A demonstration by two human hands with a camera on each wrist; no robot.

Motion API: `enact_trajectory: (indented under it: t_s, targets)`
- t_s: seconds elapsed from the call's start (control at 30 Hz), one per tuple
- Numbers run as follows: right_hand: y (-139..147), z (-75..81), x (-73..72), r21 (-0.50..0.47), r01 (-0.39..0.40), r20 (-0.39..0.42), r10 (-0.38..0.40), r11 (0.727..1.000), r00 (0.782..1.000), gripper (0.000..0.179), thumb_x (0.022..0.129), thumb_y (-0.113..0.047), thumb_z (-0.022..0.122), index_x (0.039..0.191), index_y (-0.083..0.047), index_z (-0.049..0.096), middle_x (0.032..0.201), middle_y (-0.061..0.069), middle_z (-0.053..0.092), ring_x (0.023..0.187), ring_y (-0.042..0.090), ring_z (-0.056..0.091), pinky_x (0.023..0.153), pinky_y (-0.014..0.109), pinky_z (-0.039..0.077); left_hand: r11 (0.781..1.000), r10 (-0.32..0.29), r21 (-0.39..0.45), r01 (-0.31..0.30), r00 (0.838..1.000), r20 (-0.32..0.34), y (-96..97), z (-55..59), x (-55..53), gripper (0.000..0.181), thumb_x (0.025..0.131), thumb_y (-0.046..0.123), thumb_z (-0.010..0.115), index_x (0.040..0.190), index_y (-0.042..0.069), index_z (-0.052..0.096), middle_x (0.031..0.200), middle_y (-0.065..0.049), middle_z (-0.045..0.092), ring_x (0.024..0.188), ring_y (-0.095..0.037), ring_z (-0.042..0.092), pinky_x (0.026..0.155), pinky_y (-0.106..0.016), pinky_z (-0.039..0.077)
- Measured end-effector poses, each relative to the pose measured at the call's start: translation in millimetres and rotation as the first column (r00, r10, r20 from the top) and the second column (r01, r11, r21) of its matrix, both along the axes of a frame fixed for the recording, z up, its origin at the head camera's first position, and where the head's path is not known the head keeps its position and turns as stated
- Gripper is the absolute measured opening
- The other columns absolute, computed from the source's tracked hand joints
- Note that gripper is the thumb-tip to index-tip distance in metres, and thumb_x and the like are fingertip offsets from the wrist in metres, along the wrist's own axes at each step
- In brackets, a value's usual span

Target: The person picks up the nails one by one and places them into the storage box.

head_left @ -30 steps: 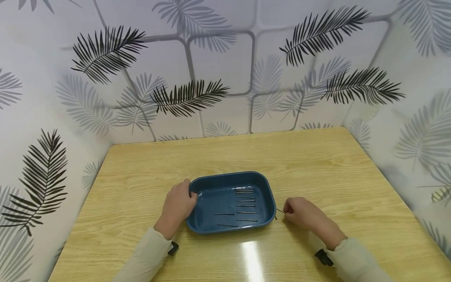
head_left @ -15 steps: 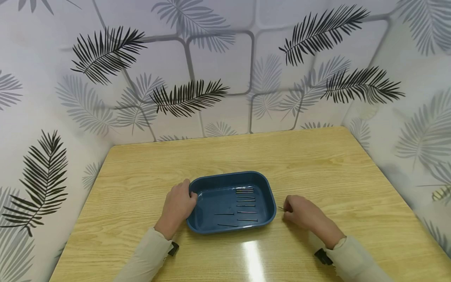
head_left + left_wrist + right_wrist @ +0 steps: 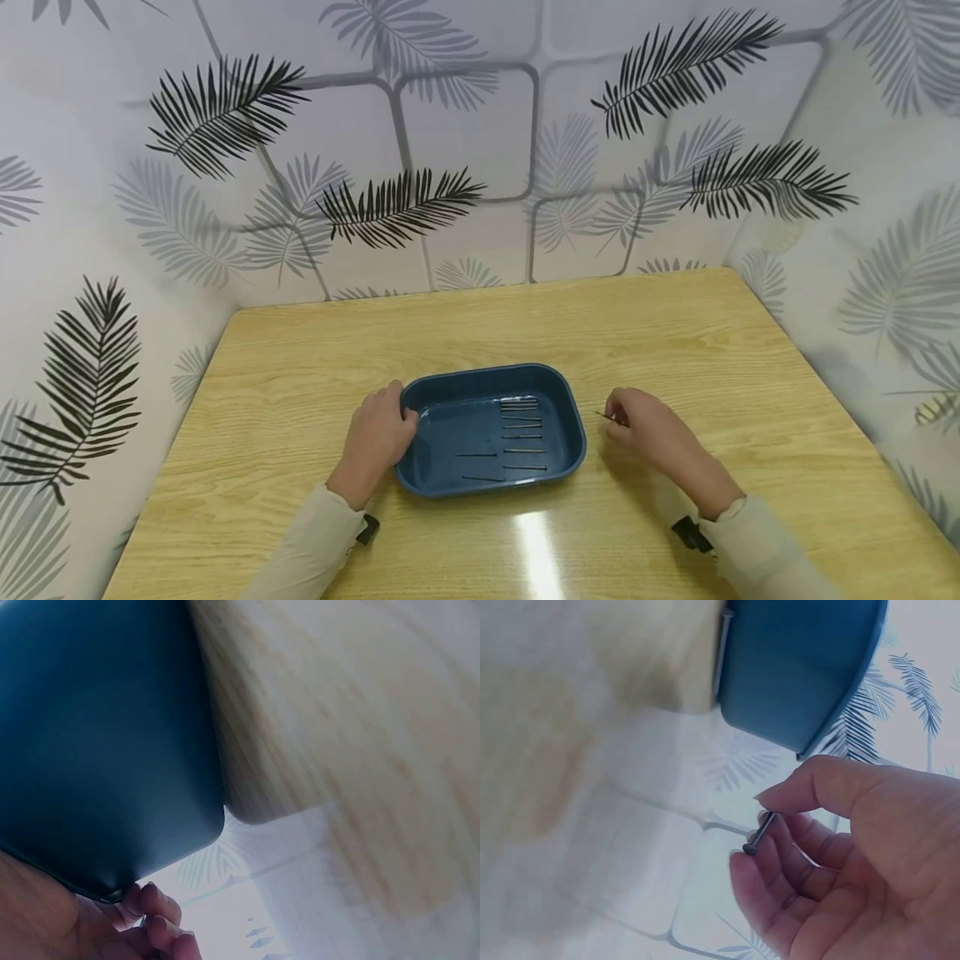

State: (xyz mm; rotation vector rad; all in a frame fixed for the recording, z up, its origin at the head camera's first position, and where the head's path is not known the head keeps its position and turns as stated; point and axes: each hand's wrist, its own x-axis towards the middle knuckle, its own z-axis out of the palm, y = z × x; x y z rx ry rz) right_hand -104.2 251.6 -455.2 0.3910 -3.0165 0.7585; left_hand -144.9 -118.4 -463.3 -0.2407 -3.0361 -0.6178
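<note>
My left hand (image 3: 377, 435) grips the left rim of a blue rectangular tray (image 3: 450, 383), thumb over the inside edge. In the left wrist view its curled fingers (image 3: 154, 907) show under the tray's rim. Off the tray's right side, my right hand (image 3: 654, 433) pinches a nail (image 3: 759, 834) between thumb and fingers, its flat head showing in the right wrist view. Several nails (image 3: 522, 437) lie in a column of rough rows in the tray's right half. Two more nails (image 3: 476, 455) lie farther left inside it.
One more nail (image 3: 722, 656) lies on the table against the tray's outer side in the right wrist view. The wooden table (image 3: 315, 350) extends around the tray. Leaf-patterned walls (image 3: 465, 125) stand behind and at both sides.
My right hand has lifted and moved slightly away toward the back of the table, carrying the pinched nail. My left hand and the tray have stayed in place.
</note>
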Motion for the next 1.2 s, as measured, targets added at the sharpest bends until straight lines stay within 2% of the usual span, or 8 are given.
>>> enact_trajectory:
  t_s: [0.23,0.47,0.93,1.2]
  targets:
    - [-1.1,11.6,-4.6,-0.027,-0.017,-0.105,0.014,0.999,0.994,0.009,0.076,-0.002,0.061,0.084,-0.006,0.059,0.073,0.0,0.05,0.066,0.014,0.045,0.06,0.031,0.039,1.0,0.0,-0.006,0.0,1.0,0.0,0.2,0.3,0.2,0.023,0.086,0.018,0.052,0.104,0.002,0.054,0.084,-0.011,0.058,0.075,-0.026,0.054,0.066,-0.042,0.044]
    - [-7.0,19.3,-7.5,-0.049,-0.028,-0.195,0.018,0.998,0.981,0.011,0.077,-0.002,0.06,0.084,-0.01,0.058,0.078,-0.001,0.052,0.072,0.016,0.048,0.065,0.033,0.042,1.0,0.003,-0.003,-0.003,1.0,0.003,-0.4,-0.9,-0.5,0.02,0.086,0.018,0.052,0.1,0.003,0.054,0.08,-0.01,0.056,0.071,-0.024,0.052,0.063,-0.04,0.043]
    - [-49.3,18.7,-10.1,-0.033,-0.15,-0.178,0.142,0.988,0.974,0.011,0.081,-0.005,0.065,0.089,-0.01,0.061,0.082,-0.005,0.053,0.076,0.011,0.048,0.068,0.029,0.045,1.0,0.001,-0.014,-0.001,1.0,0.005,-0.2,-2.9,-2.4,0.019,0.086,0.018,0.053,0.099,0.004,0.053,0.077,-0.008,0.054,0.069,-0.023,0.05,0.062,-0.039,0.041]
    - [-82.1,14.8,-12.6,0.015,-0.24,-0.188,0.238,0.971,0.953,0.012,0.081,-0.004,0.064,0.091,-0.01,0.061,0.086,-0.006,0.052,0.08,0.01,0.047,0.07,0.027,0.044,1.0,0.006,-0.007,-0.006,1.0,0.008,0.4,-2.2,-1.7,0.025,0.086,0.018,0.052,0.105,0.002,0.054,0.084,-0.011,0.058,0.074,-0.025,0.053,0.065,-0.041,0.044]
